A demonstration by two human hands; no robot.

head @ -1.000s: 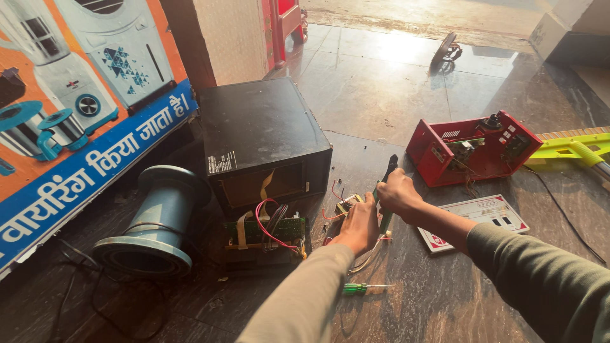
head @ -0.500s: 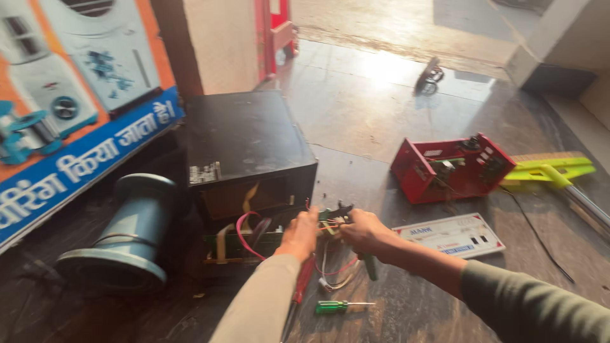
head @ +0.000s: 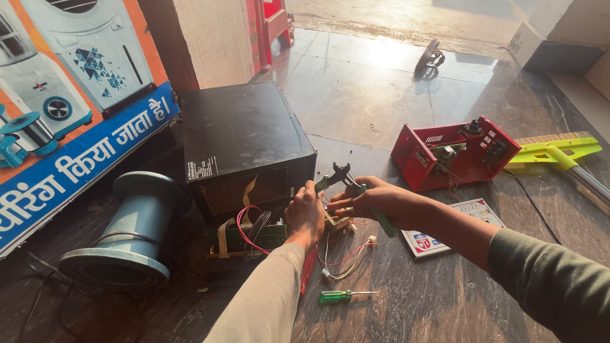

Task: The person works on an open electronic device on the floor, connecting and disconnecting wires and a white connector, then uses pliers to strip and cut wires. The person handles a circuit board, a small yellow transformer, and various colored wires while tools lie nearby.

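Observation:
My right hand (head: 375,200) grips green-handled pliers (head: 343,178), jaws pointing up and left. My left hand (head: 305,213) is closed on a bunch of thin wires and a small part just below the jaws, touching the right hand. Both hands hover in front of a black metal box (head: 244,143) whose open front shows a green circuit board (head: 251,236) with red and black wires. More loose wires (head: 346,257) trail on the floor beneath the hands.
A green-handled screwdriver (head: 343,295) lies on the dark floor near me. A blue-grey spool (head: 130,232) sits left, by a printed banner (head: 70,121). An open red case (head: 454,152), a white card (head: 448,228) and a yellow-green broom head (head: 553,152) lie right.
My hands came together and rose in front of the black box. The right hand swapped a dark stick-like tool for the pliers, and the view shifted left and closer.

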